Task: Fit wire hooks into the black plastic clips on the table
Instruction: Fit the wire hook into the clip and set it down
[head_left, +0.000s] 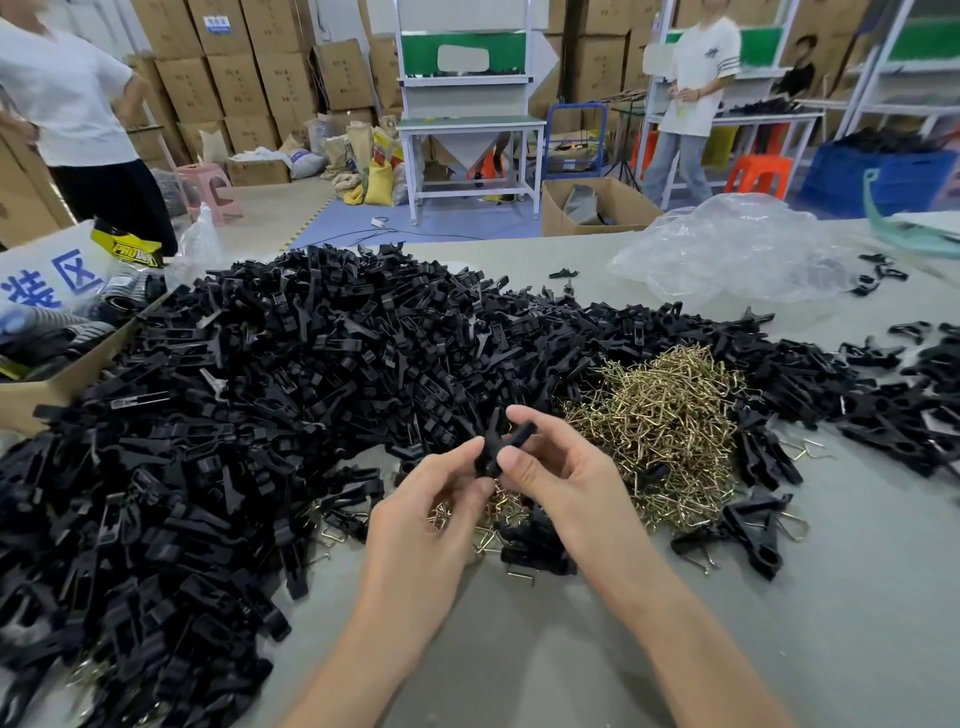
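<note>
Both hands meet over the near middle of the counter (519, 654), holding one black clip (503, 441) between them, lifted clear of the surface. The left hand (431, 525) comes in from below left, and its grip is closed to a pinch, thumb and forefinger tips on the clip's lower left side. The right hand (571, 483) comes from the right, its grip also closed on the same clip: the thumb presses the near face, the forefinger curls over the top, and the other fingers are loosely bent behind. The clip looks like two black pieces crossed in an X; I cannot tell whether a hook is already seated in it.

Just beyond and to the right of the hands lies a heap of wire hooks (670, 415), brass-coloured and tangled, with a few spilling under the hands. A big pile of black clips (249, 395) covers the left half of the counter and wraps round behind the hooks to the far right. A few loose clips with wire fitted (753, 525) lie to the right of the hands.

A cardboard box (57, 387) sits at the left edge against the pile, and a crumpled clear plastic bag (737, 249) lies on the far right. Behind, one person in a white shirt (67, 98) stands at the left and another (696, 88) at the right, before stacked cartons (234, 67)
</note>
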